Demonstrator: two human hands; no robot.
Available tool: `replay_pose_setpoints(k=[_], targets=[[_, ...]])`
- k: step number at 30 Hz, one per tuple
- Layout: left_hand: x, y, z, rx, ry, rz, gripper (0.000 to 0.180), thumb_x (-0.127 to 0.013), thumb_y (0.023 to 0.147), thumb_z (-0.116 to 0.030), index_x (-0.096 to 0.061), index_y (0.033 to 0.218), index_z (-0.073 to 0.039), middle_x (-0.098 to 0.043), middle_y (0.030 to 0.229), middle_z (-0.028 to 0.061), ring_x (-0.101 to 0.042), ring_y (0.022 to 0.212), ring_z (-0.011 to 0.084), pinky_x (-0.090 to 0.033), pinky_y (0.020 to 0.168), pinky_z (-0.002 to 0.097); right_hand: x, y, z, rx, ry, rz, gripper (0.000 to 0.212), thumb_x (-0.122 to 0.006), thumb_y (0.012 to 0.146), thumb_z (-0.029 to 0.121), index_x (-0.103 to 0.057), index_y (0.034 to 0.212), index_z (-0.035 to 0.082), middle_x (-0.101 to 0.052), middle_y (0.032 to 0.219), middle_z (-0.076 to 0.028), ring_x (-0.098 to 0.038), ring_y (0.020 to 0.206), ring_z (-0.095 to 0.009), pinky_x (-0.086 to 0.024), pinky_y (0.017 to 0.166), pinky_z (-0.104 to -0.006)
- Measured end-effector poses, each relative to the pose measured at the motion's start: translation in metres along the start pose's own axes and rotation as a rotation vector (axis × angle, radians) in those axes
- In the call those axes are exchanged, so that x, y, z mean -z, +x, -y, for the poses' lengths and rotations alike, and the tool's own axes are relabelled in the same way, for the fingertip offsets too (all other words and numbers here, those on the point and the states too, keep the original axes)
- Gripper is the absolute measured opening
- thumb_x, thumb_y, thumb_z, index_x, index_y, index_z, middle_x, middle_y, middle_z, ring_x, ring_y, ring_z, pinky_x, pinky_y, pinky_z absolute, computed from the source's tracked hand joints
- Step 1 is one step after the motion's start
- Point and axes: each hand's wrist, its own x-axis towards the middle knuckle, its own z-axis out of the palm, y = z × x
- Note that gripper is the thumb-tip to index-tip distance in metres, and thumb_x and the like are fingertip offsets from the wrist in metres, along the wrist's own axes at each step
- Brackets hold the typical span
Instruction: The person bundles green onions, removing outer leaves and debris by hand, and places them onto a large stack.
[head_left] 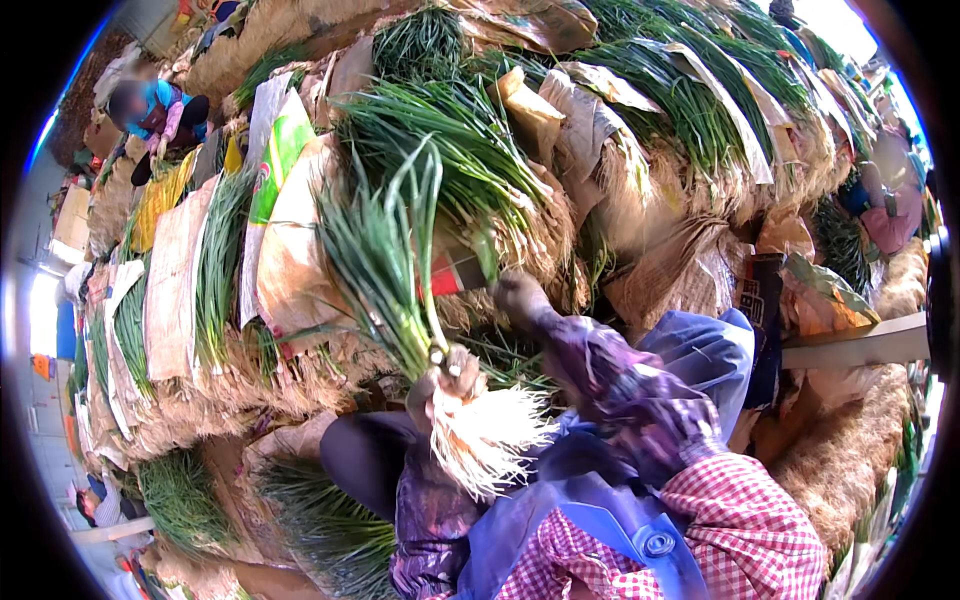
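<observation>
My left hand (pixel 447 385) is closed around the lower stems of a bunch of green onions (pixel 385 265). Its long green leaves point up and away from me, and the pale, stringy roots (pixel 490 435) hang toward my lap. Further forward and to the right is my right hand (pixel 522 298), blurred, with its fingers curled in. A light green leaf (pixel 487 255) shows right by those fingers; whether they grip it is unclear. Just beyond my hands lies a big pile of green onions (pixel 440 160) with the roots facing right.
Rows of bundled green onions (pixel 215 270), separated by brown and white sheets (pixel 180 285), run along the left and far side. More onions (pixel 330 520) lie low at left. A pale beam (pixel 860 342) is at right. Other people work at the upper left (pixel 165 110) and right (pixel 890 200).
</observation>
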Motion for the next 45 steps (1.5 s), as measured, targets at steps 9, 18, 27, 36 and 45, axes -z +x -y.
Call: replay_pose_setpoints(k=[9,18,27,36,45], targets=[[0.026,0.019,0.019,-0.038,0.233,-0.293,0.05,-0.064,0.081,-0.015,-0.042,0.123,-0.002,-0.053,0.098,0.0064,-0.053,0.092,0.0211,-0.045,0.085,0.0358,0.088,0.073,0.045,0.317,-0.899,-0.452,0.018,-0.062,0.08,0.032,-0.064,0.085,0.015,-0.062,0.07,-0.012,-0.062,0.068,-0.031,-0.048,0.059,-0.0421],[0.022,0.041,0.006,0.06,0.486,-0.561,0.022,-0.063,0.083,-0.021,-0.056,0.096,-0.004,-0.056,0.074,0.0022,-0.053,0.063,0.0129,-0.047,0.059,0.028,0.069,-0.02,0.092,0.38,-0.681,0.012,0.006,-0.065,0.077,0.014,-0.065,0.083,0.012,-0.063,0.072,-0.006,-0.063,0.065,-0.022,-0.052,0.06,-0.0318],[0.028,0.047,0.014,0.028,0.913,-0.747,0.024,-0.065,0.079,-0.026,-0.056,0.072,-0.004,-0.056,0.067,0.0054,-0.055,0.063,0.0168,-0.045,0.061,0.0278,0.05,-0.012,0.058,0.038,0.074,0.253,0.04,-0.066,0.084,0.037,-0.065,0.102,0.001,-0.067,0.091,-0.008,-0.061,0.086,-0.016,-0.049,0.079,-0.0307],[0.03,0.008,0.003,0.04,0.141,-0.504,0.024,-0.06,0.078,-0.002,-0.052,0.101,-0.006,-0.056,0.1,0.009,-0.056,0.089,0.0225,-0.05,0.074,0.0322,0.03,-0.005,0.053,-0.039,0.434,0.268,0.028,-0.062,0.088,0.027,-0.063,0.103,0.003,-0.059,0.071,-0.001,-0.05,0.053,-0.006,-0.04,0.046,-0.0199],[0.022,0.003,0.013,0.083,0.057,-0.395,0.019,-0.059,0.083,-0.016,-0.054,0.095,-0.002,-0.057,0.088,0.0098,-0.056,0.077,0.0203,-0.051,0.07,0.0309,0.003,-0.03,0.094,-0.123,0.587,0.259,0.024,-0.065,0.086,0.027,-0.064,0.09,0.003,-0.057,0.061,-0.001,-0.049,0.048,-0.006,-0.037,0.041,-0.0207]])
